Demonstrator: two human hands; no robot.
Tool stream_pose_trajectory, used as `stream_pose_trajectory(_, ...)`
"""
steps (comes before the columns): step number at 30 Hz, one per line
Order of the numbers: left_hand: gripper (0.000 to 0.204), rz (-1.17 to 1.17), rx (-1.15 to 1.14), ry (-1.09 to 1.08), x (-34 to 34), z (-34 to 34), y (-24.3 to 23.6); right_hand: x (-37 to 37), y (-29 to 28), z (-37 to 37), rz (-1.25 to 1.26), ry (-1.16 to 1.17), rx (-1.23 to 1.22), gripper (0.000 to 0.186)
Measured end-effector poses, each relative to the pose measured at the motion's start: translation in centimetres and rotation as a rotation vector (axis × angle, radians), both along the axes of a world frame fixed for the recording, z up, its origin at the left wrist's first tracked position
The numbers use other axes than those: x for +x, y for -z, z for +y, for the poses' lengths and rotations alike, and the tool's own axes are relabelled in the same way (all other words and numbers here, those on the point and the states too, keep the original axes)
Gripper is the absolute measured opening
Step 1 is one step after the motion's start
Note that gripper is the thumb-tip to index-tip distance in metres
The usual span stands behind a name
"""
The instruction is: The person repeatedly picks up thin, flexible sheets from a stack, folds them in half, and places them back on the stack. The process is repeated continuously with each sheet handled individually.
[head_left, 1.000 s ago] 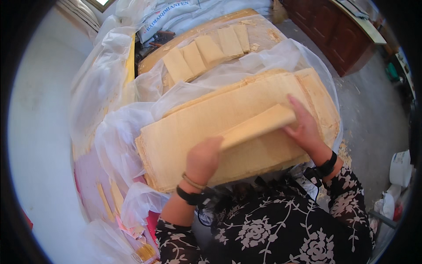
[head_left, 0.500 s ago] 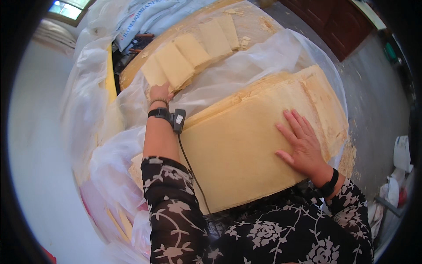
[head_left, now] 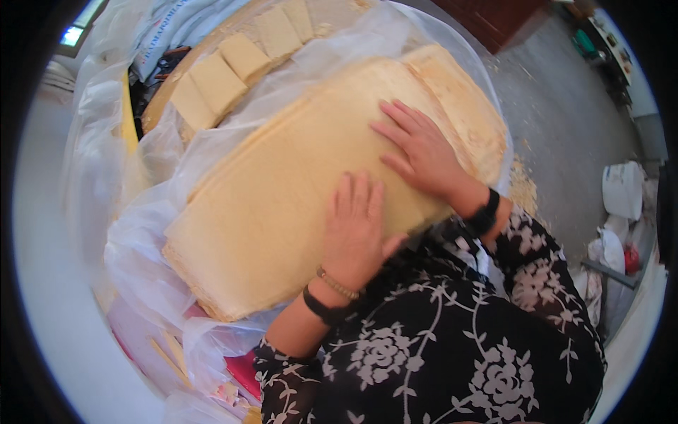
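Observation:
A stack of large, thin, pale-yellow sheets [head_left: 261, 191] spreads across the table in front of me, its edges ragged and flaky. My left hand [head_left: 355, 230] lies flat on the top sheet near the edge closest to me, slightly blurred, fingers stretched out. Further right, my right hand [head_left: 420, 152] rests on the same sheet with its fingers spread. Neither hand grips anything. Rougher, crumbly-edged sheets [head_left: 455, 106] show beyond the right end of the stack. Smaller folded pieces of the same colour [head_left: 219, 81] lie in a row at the far left.
Translucent plastic sheeting [head_left: 152, 237] drapes under and around the stack. The round wooden table edge [head_left: 159, 99] shows at the far left, with pale-blue printed sacks [head_left: 169, 35] behind. Crumbs lie on the grey floor [head_left: 565, 134]; a white bucket [head_left: 623, 191] stands at right.
My left hand has left the folded pieces and come back onto the large top sheet. The view has shifted, and my right hand stays spread on the stack.

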State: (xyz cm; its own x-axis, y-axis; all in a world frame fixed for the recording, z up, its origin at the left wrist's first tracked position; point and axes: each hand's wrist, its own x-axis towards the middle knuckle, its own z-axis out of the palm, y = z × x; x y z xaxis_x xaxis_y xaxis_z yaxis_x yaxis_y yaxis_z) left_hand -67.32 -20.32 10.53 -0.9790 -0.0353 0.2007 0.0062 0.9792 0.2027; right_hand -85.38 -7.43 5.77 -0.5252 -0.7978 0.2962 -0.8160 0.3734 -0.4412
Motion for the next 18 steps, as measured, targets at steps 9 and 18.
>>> stream_pose_trajectory(9, 0.069, 0.038, -0.120, -0.001, 1.4, 1.2, 2.6, 0.4, -0.4, 10.6, -0.944, 0.374, -0.882, 0.034)
stream_pose_trajectory(18, 0.052, 0.159, -0.139, 0.010, 1.6, 2.5, 1.0, 7.4, -1.3, 15.7, -1.358, 0.418, -0.707, 0.037)
